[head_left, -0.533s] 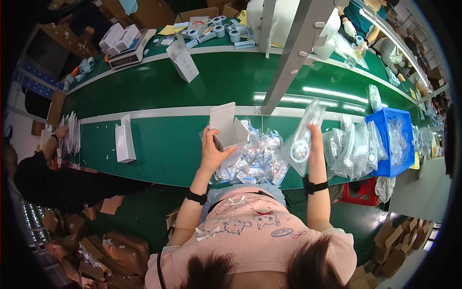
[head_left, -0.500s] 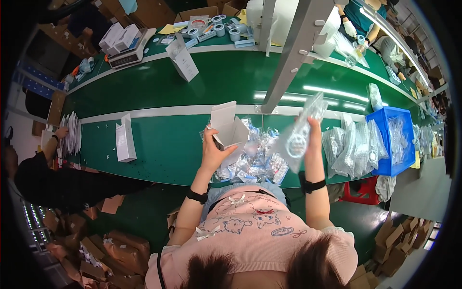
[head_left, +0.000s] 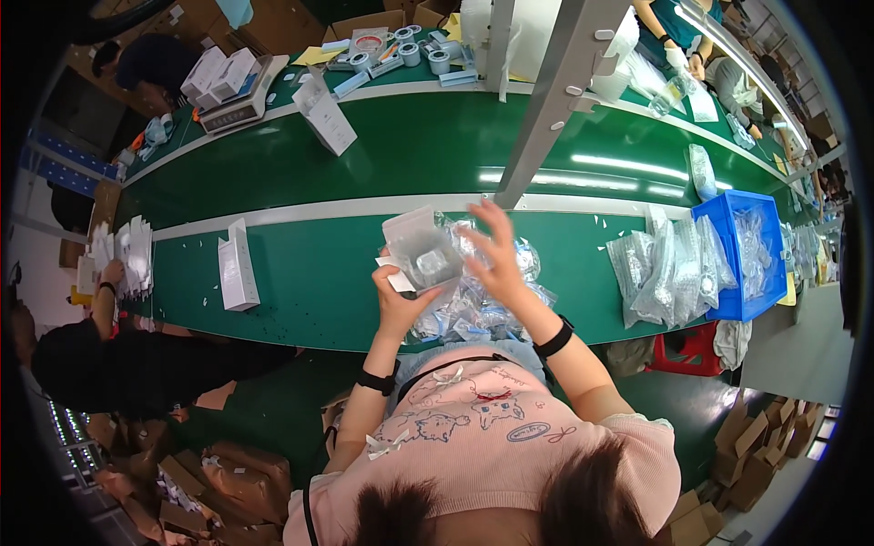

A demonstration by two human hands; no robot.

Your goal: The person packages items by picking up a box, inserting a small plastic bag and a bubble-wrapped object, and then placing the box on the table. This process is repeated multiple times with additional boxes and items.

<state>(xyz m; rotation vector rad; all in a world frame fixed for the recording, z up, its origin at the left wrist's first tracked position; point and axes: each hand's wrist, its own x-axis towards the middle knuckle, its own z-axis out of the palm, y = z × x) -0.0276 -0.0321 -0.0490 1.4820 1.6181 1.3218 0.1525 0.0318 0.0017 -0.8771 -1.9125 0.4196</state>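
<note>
My left hand [head_left: 402, 305] grips an opened white carton [head_left: 407, 237], its flaps raised and its mouth tilted toward me. Inside the carton sits a clear bubble-wrap packet [head_left: 431, 264] with something pale in it. Just right of the carton's mouth, my right hand [head_left: 496, 259] is raised with fingers spread, holding nothing; it is slightly blurred. Beneath both hands lies a pile of small clear plastic packets [head_left: 478, 314] with white and blue contents. Part of that pile is hidden by the carton and my hands.
Bubble-wrapped packets [head_left: 669, 273] lie at right beside a blue bin [head_left: 719, 227]. White cartons stand at left [head_left: 238, 268] and on the green conveyor [head_left: 328, 123]. A grey metal post [head_left: 546, 109] rises ahead. A co-worker [head_left: 82, 355] handles white sheets [head_left: 135, 255] at far left.
The bubble-wrap packet went from my right hand into the carton, and that hand has moved left and opened. The carton has turned so that its inside faces me.
</note>
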